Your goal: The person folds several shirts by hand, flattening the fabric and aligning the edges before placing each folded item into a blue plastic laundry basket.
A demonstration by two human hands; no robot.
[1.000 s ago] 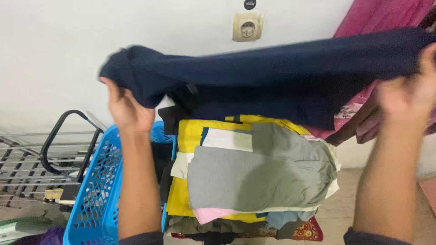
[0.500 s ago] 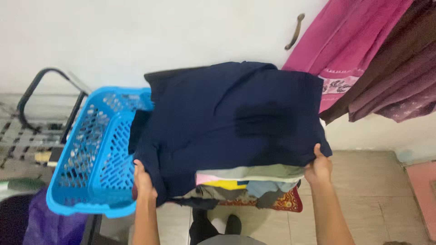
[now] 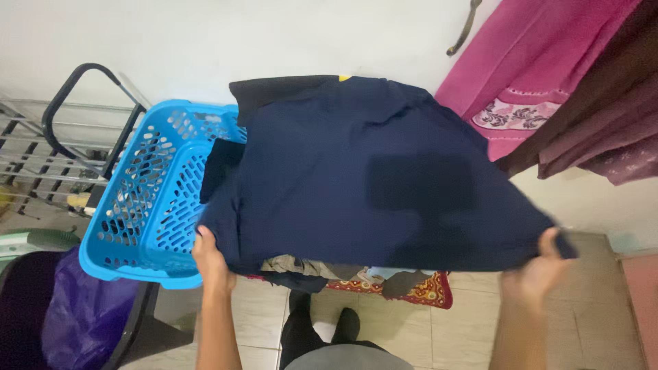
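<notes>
Where tiles (image 3: pixel 589 322) meet wall (image 3: pixel 205 41), perhaps table.

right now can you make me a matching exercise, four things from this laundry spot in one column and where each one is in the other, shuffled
Things:
1. navy garment
2. blue basket
3. pink cloth
4. purple bag

Places:
a. hanging at the upper right
b. spread over the clothes pile, held at its near corners by both hands
c. lower left, below the basket
d. left of the pile

Pairs: 1-b, 2-d, 3-a, 4-c
</notes>
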